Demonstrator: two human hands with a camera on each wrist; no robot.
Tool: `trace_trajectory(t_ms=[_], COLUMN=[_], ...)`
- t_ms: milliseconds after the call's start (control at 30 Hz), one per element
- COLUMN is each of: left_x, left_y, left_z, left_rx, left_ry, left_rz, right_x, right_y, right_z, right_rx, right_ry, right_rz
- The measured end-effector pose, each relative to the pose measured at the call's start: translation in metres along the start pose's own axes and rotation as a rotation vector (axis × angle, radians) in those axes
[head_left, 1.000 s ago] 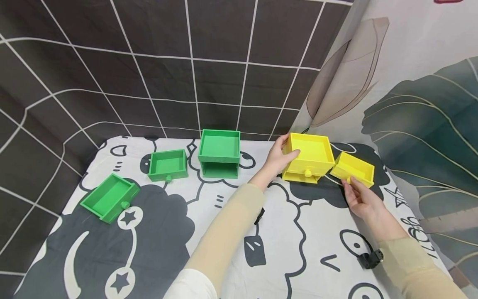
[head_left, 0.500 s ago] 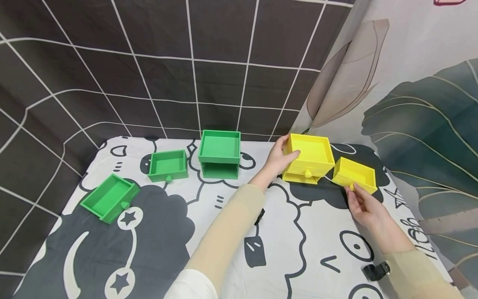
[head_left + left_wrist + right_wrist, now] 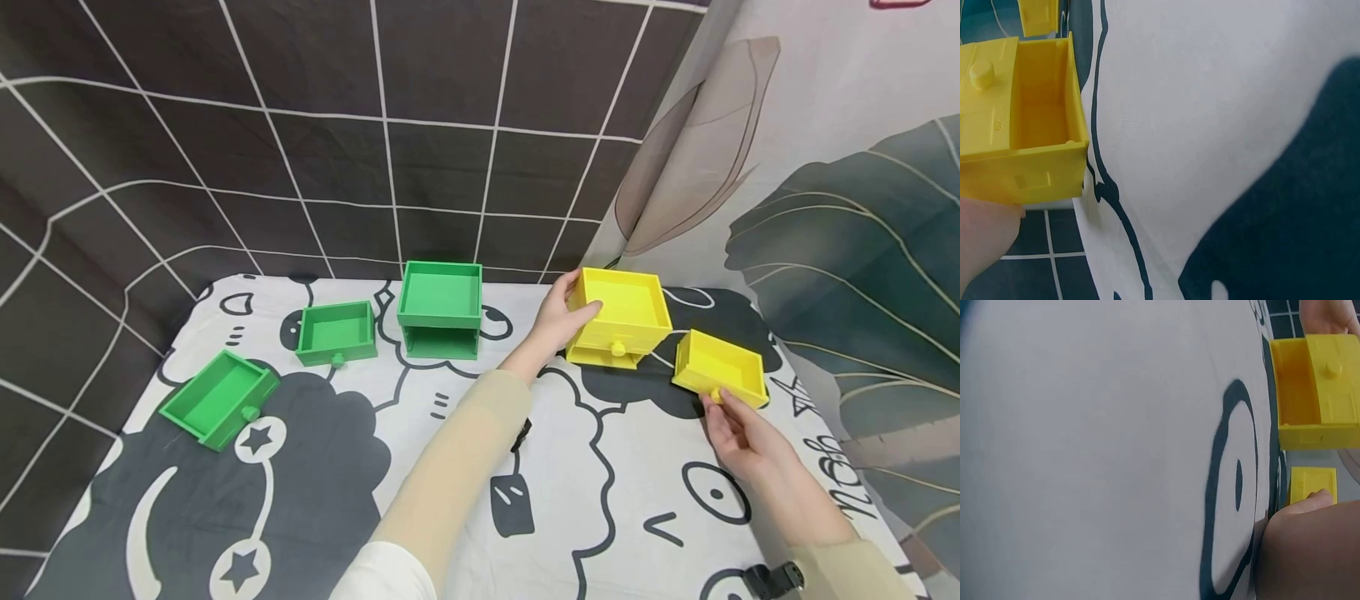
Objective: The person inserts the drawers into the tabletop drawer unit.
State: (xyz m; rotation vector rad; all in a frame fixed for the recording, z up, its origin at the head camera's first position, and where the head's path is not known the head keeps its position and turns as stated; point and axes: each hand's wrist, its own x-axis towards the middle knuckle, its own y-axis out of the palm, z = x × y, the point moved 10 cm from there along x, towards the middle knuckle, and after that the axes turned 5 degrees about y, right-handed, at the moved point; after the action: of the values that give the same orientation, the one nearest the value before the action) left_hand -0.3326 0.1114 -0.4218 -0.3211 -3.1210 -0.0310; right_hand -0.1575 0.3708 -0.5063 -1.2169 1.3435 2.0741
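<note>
Lying just right of the yellow cabinet (image 3: 626, 298) and a little nearer, the loose yellow drawer (image 3: 722, 365) sat with a small gap between the two. That sideways offset was, in my judgement, the relation that counted: the drawer stood beside the body, not in front of the lower slot (image 3: 1044, 94), which gaped toward the near side with a fitted drawer above it.

The right hand (image 3: 756, 440) was much the closer to the loose drawer, reaching in from the near right. It pinched the knob (image 3: 717, 395) in a narrow grip of thumb and fingers. The drawer's front-to-back line ran almost straight away from that hand, and its front edge slanted, left end farther, right end nearer. Foreshortening hid which side was longer, and whether its base touched the patterned cloth (image 3: 555, 508) could not be told.

The left hand (image 3: 561, 323) gripped the yellow cabinet from its left side, thumb over the top rim, so the cabinet came between it and the drawer.

Well to the left stood a green cabinet (image 3: 440, 293), and farther left lay two green drawers, one near (image 3: 220, 398) and one farther off (image 3: 337, 332), apart from both hands.
</note>
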Motion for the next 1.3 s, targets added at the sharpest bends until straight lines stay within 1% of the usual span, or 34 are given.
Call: trace_trajectory(t_ms=[233,367,533,833,1133,1300], left_x=[0.000,-0.001,-0.001,0.000,0.000,0.000], left_y=[0.000,0.000,0.000,0.000,0.001,0.001], left_z=[0.001,0.001,0.001,0.002,0.003,0.003], left_rx=[-0.001,0.004,0.002,-0.006,-0.005,-0.004], left_ry=[-0.002,-0.006,-0.007,-0.005,-0.007,0.001], left_rz=[-0.005,-0.006,-0.010,-0.007,-0.008,-0.001], right_x=[-0.009,-0.013,-0.017,-0.019,-0.022,-0.022], right_y=[-0.006,-0.011,-0.017,-0.022,-0.022,-0.017], right_z=[-0.011,-0.018,-0.027,-0.042,-0.053,-0.060], right_rx=[-0.031,-0.059,-0.078,-0.146,-0.202,-0.221], right_ry=[0.004,0.008,0.034,0.056,0.065,0.061], right_rz=[0.031,0.014,-0.013,-0.027,-0.034,-0.005])
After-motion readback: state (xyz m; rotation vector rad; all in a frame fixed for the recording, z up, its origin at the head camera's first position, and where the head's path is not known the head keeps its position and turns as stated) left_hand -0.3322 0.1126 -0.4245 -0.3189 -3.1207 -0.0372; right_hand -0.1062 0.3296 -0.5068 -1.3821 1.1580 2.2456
